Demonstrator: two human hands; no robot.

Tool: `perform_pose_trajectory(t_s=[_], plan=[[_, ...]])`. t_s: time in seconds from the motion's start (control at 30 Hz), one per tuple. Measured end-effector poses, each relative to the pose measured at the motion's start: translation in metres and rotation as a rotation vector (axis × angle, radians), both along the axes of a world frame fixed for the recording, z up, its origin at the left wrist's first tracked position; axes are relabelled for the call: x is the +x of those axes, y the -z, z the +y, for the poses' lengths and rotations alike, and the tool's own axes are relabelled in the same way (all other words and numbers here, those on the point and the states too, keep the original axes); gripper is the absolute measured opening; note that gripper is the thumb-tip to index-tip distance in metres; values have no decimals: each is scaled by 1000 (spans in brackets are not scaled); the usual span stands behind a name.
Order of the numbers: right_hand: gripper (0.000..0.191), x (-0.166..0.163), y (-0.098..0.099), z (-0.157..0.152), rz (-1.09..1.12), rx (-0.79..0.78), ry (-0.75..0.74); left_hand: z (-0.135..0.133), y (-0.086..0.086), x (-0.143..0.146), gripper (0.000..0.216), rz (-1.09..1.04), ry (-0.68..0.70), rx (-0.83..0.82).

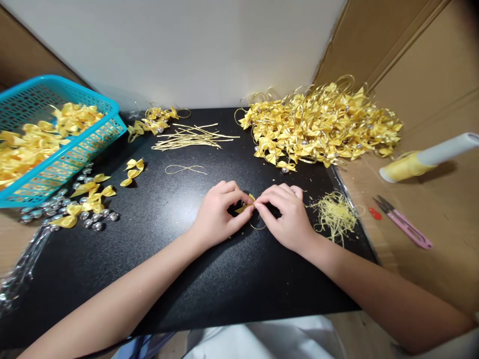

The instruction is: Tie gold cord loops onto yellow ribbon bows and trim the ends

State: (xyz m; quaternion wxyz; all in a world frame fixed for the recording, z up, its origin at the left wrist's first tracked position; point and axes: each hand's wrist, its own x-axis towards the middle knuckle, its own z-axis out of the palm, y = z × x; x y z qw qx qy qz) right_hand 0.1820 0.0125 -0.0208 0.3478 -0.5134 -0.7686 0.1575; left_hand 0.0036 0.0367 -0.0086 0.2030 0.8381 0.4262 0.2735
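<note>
Over the middle of the black table, the fingertips of my two hands meet around a small yellow ribbon bow. My left hand pinches the bow between thumb and forefinger. From the right, my right hand is closed in a pinch on a thin yellow cord, which loops down below the fingers. The fingers cover most of the bow and where the cord meets it. A single twisted cord lies flat beyond my left hand.
A turquoise basket of yellow bows stands left, with silver bells and loose bows beside it. Gold cords lie at the back. Finished-looking bows are heaped back right. Thread scraps, pink snips and a thread spool are right.
</note>
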Motion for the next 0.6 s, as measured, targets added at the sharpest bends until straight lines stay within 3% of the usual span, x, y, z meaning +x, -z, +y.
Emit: perform_pose_trajectory(t_s=[0.3, 0.6], plan=[[17, 1, -1, 0, -5, -7, 22, 0, 0, -3, 15, 108, 10, 65], [16, 0, -1, 0, 10, 5, 13, 0, -4, 2, 11, 0, -1, -8]])
